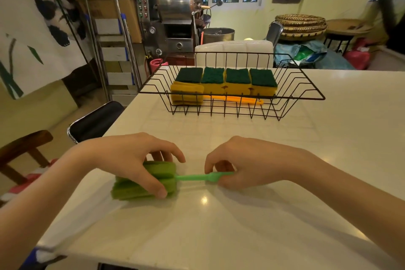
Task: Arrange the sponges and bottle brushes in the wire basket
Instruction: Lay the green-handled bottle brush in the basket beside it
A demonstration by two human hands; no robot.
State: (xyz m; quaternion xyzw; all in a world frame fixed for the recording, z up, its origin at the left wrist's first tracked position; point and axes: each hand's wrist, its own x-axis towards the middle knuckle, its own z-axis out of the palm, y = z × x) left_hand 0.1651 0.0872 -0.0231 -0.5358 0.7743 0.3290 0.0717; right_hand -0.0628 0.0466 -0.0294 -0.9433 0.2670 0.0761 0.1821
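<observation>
Two bare forearms are seen, each ending in a hand: the left hand (140, 160) and the right hand (245, 162). No sleeves are worn on the visible parts of the arms. No rings, watch or bracelets are seen at fingers or wrists. The fingernails are kept short and unpainted.

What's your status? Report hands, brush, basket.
Left hand on green brush head, right hand pinching handle. Brush on table. Wire basket path clear.
</observation>
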